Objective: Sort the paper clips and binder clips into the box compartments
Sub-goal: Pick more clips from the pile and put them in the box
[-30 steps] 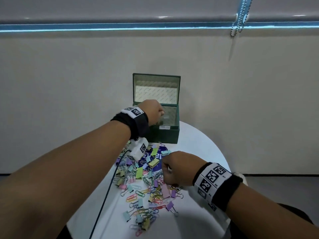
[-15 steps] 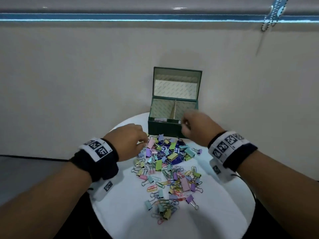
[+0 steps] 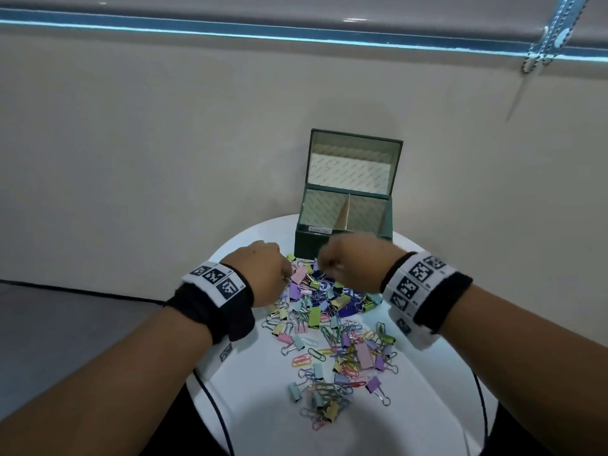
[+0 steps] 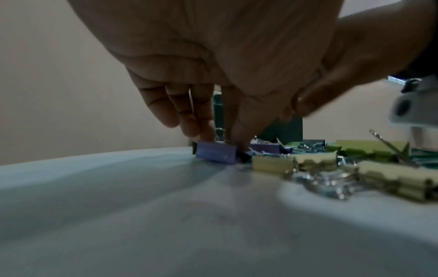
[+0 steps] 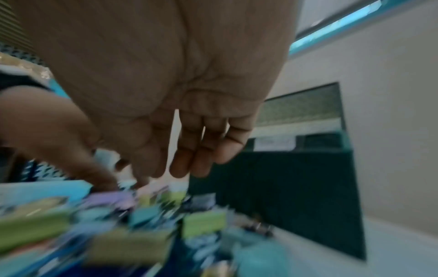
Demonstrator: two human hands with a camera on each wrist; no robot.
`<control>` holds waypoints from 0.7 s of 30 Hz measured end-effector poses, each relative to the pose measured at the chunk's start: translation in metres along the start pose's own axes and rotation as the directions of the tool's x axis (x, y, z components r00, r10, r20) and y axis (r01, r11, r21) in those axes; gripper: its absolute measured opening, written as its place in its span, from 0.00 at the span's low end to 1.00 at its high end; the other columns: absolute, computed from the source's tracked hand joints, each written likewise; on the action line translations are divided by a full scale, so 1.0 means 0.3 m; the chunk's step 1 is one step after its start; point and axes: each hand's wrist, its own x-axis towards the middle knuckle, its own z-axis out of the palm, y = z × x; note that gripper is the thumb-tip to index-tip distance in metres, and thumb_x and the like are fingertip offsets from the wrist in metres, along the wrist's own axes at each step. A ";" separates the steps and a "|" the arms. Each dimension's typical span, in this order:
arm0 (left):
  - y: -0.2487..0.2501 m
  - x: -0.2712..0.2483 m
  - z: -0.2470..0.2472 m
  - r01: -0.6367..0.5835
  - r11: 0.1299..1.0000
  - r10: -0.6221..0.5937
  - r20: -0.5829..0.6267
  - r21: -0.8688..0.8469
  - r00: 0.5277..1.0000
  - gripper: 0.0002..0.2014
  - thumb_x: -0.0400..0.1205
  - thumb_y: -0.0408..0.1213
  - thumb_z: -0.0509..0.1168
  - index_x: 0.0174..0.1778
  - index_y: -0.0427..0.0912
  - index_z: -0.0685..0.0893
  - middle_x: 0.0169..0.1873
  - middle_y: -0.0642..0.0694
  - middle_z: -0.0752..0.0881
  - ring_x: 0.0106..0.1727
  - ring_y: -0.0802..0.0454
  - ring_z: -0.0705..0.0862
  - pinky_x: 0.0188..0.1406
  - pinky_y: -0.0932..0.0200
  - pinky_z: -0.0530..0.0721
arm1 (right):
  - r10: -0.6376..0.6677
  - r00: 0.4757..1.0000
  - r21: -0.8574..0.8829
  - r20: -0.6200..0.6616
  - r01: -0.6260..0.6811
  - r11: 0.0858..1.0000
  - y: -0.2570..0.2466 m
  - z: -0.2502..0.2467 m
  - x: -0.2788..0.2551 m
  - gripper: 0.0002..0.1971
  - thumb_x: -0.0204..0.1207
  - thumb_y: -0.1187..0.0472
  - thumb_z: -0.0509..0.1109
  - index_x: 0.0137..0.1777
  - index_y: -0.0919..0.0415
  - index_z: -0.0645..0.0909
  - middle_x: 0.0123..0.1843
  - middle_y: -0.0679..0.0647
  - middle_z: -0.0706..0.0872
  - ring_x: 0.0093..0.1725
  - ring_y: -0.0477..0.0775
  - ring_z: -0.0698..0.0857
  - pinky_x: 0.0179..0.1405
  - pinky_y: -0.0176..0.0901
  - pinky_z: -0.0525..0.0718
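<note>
A heap of pastel binder clips and coloured paper clips [image 3: 329, 327] lies on the round white table [image 3: 411, 409]. Behind it stands the open green box [image 3: 312, 246], split by a cardboard divider [image 3: 343, 212]; what lies in it is hidden. My left hand [image 3: 279, 274] is at the heap's far left edge, and in the left wrist view its fingertips [image 4: 206, 135] pinch the wire handle of a purple binder clip [image 4: 215, 154] resting on the table. My right hand [image 3: 329, 264] hovers over the heap's far end just before the box [image 5: 284, 187], fingers [image 5: 189, 165] hanging loose and holding nothing.
A dark cable [image 3: 214, 409] runs over the table's left edge. A beige wall rises right behind the box, and a bead chain [image 3: 543, 44] hangs at the upper right. Yellow binder clips [image 4: 272, 165] lie just right of the purple one.
My left hand came back from the box to the heap and took hold of the purple clip. My right hand went up to the box, then dropped back over the heap.
</note>
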 end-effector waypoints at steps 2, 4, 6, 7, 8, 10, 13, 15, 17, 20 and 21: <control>-0.004 -0.003 -0.002 0.007 1.000 -0.006 0.011 -0.028 1.000 0.15 0.80 0.49 0.65 0.63 0.63 0.85 0.46 0.56 0.72 0.60 0.49 0.78 0.53 0.55 0.77 | -0.038 0.987 -0.030 0.157 0.043 0.999 -0.039 0.040 -0.012 0.09 0.82 0.52 0.67 0.56 0.48 0.87 0.54 0.49 0.85 0.53 0.53 0.84 0.55 0.52 0.87; -0.004 -0.010 -0.004 -0.015 0.998 0.016 0.012 -0.068 1.000 0.19 0.76 0.51 0.69 0.64 0.63 0.83 0.50 0.58 0.76 0.61 0.51 0.78 0.57 0.54 0.79 | -0.020 0.981 -0.055 0.192 0.031 0.998 -0.046 0.064 -0.017 0.09 0.80 0.50 0.68 0.56 0.48 0.86 0.54 0.50 0.84 0.54 0.56 0.84 0.54 0.55 0.87; 0.004 -0.019 -0.006 -0.054 0.992 0.055 0.011 -0.112 0.998 0.25 0.74 0.50 0.71 0.68 0.62 0.79 0.54 0.59 0.81 0.58 0.53 0.77 0.59 0.51 0.81 | 0.023 0.980 -0.072 0.197 -0.008 0.997 -0.038 0.060 -0.018 0.09 0.79 0.52 0.70 0.58 0.47 0.86 0.56 0.50 0.84 0.56 0.57 0.84 0.56 0.55 0.86; 0.008 -0.022 -0.008 -0.060 0.991 0.062 0.012 -0.123 0.998 0.25 0.74 0.48 0.70 0.69 0.62 0.78 0.55 0.59 0.82 0.58 0.53 0.77 0.59 0.50 0.82 | 0.038 0.978 -0.078 0.204 -0.023 0.997 -0.031 0.055 -0.016 0.11 0.78 0.55 0.71 0.60 0.46 0.86 0.58 0.50 0.83 0.58 0.57 0.83 0.57 0.54 0.86; 0.011 -0.024 -0.009 -0.058 0.991 0.060 0.015 -0.120 0.998 0.24 0.74 0.46 0.69 0.67 0.62 0.79 0.54 0.59 0.81 0.58 0.54 0.77 0.59 0.50 0.82 | 0.051 0.976 -0.084 0.214 -0.033 0.996 -0.025 0.051 -0.015 0.14 0.78 0.57 0.71 0.63 0.45 0.85 0.60 0.50 0.82 0.60 0.57 0.83 0.59 0.53 0.86; 0.010 -0.023 -0.009 -0.052 0.995 0.054 0.015 -0.090 0.998 0.17 0.76 0.45 0.68 0.61 0.63 0.82 0.52 0.58 0.80 0.58 0.53 0.77 0.58 0.50 0.82 | 0.062 0.975 -0.093 0.215 -0.042 0.995 -0.019 0.050 -0.015 0.19 0.77 0.60 0.72 0.66 0.43 0.83 0.63 0.50 0.81 0.63 0.56 0.80 0.60 0.52 0.84; 0.007 -0.019 -0.008 -0.034 0.997 0.036 0.028 -0.076 0.999 0.14 0.79 0.45 0.66 0.59 0.63 0.84 0.52 0.56 0.80 0.59 0.51 0.78 0.58 0.51 0.82 | 0.040 0.978 -0.058 0.205 -0.028 0.998 -0.025 0.059 -0.019 0.18 0.79 0.60 0.70 0.68 0.44 0.83 0.63 0.50 0.82 0.62 0.56 0.81 0.59 0.51 0.85; 0.005 -0.014 -0.009 -0.010 0.998 0.012 0.028 -0.069 1.000 0.15 0.81 0.44 0.65 0.63 0.64 0.83 0.52 0.56 0.79 0.60 0.50 0.79 0.59 0.52 0.81 | 0.025 0.979 -0.028 0.204 -0.019 0.999 -0.027 0.065 -0.026 0.18 0.80 0.56 0.70 0.69 0.44 0.82 0.62 0.51 0.83 0.61 0.56 0.83 0.59 0.53 0.86; 0.001 -0.013 -0.012 0.009 0.997 -0.008 0.007 -0.073 1.000 0.14 0.83 0.44 0.64 0.63 0.63 0.83 0.53 0.56 0.79 0.61 0.50 0.79 0.60 0.52 0.80 | 0.033 0.980 -0.070 0.198 -0.020 0.997 -0.024 0.068 -0.030 0.20 0.79 0.54 0.70 0.71 0.41 0.80 0.64 0.50 0.81 0.62 0.57 0.82 0.59 0.53 0.85; 0.013 -0.033 -0.017 -0.077 0.990 0.077 -0.005 -0.119 0.997 0.07 0.79 0.46 0.65 0.51 0.61 0.84 0.49 0.60 0.79 0.55 0.54 0.81 0.56 0.52 0.83 | 0.013 0.994 -0.111 0.110 0.000 0.994 -0.029 0.070 -0.039 0.13 0.80 0.53 0.69 0.64 0.42 0.84 0.59 0.50 0.82 0.59 0.57 0.81 0.56 0.52 0.84; 0.021 -0.044 -0.016 -0.123 0.984 0.125 0.007 -0.128 0.992 0.05 0.78 0.47 0.66 0.47 0.60 0.84 0.47 0.60 0.79 0.52 0.55 0.80 0.54 0.52 0.84 | 0.001 0.996 -0.081 0.086 0.006 0.997 -0.036 0.071 -0.045 0.09 0.80 0.53 0.68 0.57 0.45 0.86 0.54 0.49 0.82 0.56 0.56 0.81 0.53 0.51 0.84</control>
